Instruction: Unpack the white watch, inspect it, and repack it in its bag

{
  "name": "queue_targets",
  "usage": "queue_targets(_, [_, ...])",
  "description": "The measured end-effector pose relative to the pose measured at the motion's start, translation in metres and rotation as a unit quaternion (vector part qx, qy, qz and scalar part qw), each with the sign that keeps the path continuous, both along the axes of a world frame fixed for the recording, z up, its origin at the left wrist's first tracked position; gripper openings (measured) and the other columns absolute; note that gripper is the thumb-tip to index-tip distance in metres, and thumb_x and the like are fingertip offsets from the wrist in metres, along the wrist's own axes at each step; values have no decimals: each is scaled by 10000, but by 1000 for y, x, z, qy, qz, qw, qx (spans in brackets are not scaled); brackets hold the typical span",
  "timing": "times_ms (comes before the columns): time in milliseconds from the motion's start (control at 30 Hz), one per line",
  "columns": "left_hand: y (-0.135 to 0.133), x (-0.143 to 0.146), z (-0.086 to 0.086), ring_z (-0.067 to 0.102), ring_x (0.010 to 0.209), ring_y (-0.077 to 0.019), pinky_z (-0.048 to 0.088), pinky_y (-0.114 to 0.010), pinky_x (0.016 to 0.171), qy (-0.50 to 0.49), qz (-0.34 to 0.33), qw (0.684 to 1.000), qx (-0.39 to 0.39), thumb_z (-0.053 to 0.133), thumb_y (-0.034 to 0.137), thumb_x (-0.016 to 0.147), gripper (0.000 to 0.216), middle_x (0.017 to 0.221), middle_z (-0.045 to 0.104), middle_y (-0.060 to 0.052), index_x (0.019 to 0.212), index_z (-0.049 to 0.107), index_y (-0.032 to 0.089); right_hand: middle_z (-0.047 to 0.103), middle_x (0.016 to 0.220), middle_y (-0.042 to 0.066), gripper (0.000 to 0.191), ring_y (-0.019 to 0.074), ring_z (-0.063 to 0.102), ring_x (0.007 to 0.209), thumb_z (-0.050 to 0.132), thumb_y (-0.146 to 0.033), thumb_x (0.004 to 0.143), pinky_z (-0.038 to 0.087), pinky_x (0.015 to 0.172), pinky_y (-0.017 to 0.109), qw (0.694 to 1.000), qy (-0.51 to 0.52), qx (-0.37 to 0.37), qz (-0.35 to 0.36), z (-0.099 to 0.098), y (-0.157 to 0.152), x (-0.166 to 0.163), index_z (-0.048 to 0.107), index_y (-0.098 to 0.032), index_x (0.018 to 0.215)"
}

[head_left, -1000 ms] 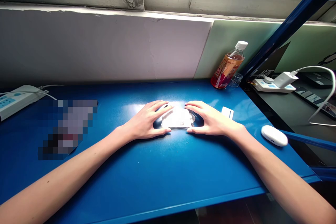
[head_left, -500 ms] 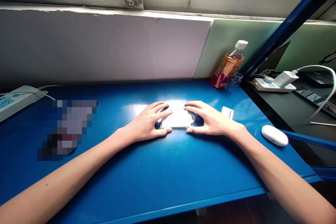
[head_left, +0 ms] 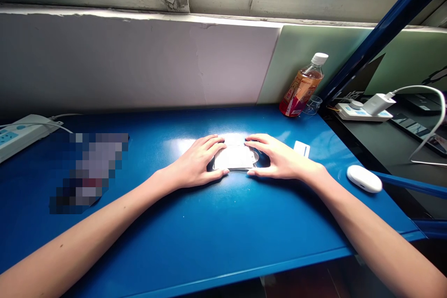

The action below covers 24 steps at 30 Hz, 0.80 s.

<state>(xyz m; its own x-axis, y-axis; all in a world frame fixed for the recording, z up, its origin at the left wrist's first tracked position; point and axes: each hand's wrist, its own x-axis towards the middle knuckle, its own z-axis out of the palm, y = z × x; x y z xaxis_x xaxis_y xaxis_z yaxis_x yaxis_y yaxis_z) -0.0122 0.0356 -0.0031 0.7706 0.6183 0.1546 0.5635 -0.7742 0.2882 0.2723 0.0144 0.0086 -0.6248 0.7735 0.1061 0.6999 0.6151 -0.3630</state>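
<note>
A thin, flat white stack of what look like cards lies on the blue table, mostly washed out by glare. My left hand holds its left end, fingers curved at the far side and thumb at the near corner. At the right end, my right hand does the same, with its thumb near the front edge and fingertips at the back. The palms stay apart from the stack's ends. Just beyond my right wrist lies a small white card with a dark line on it, partly hidden by the hand.
A drink bottle stands at the back right beside a clear cup. A white earbud case lies near the right edge. Power strips sit at far left and beyond the right edge. A pixelated object lies left.
My left index finger has drawn back slightly to the left from over the stack. Both hands otherwise stay in place; the view has shifted a little.
</note>
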Motion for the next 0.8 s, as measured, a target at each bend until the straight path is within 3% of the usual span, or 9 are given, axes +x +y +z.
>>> queue_targets(367, [-4,3,0,419,1403,-379,368,-547,1145,-18,7,1000,0,566,545,927,659,1476,506,-214,1422,498,116,552,1430,233,762,375,529,1322,755,-559,785,475,1085,540,999,33,9,20,-4,-1,-3,575,-101,1367])
queue_targets(567, [-5,4,-3,392,1424,-388,347,-558,1160,-13,16,1000,3,573,565,915,697,1498,488,-202,1454,482,132,536,1450,174,684,337,519,1344,727,-516,834,469,1099,520,996,93,-6,0,-6,0,0,536,-192,1405])
queue_targets(700, [-4,4,-4,407,1412,-388,354,-554,1157,-20,16,1000,0,587,571,906,700,1485,504,-197,1442,498,131,585,1357,165,536,315,557,1282,686,-464,881,479,1087,502,988,142,43,-37,-6,0,-2,584,-190,1330])
queue_targets(800, [-4,4,-5,408,1413,-383,355,-550,1155,-14,19,1000,3,585,581,905,709,1488,501,-200,1444,496,128,602,1295,177,529,325,571,1229,716,-446,854,498,1048,513,985,144,90,-42,-7,-2,-7,600,-177,1295])
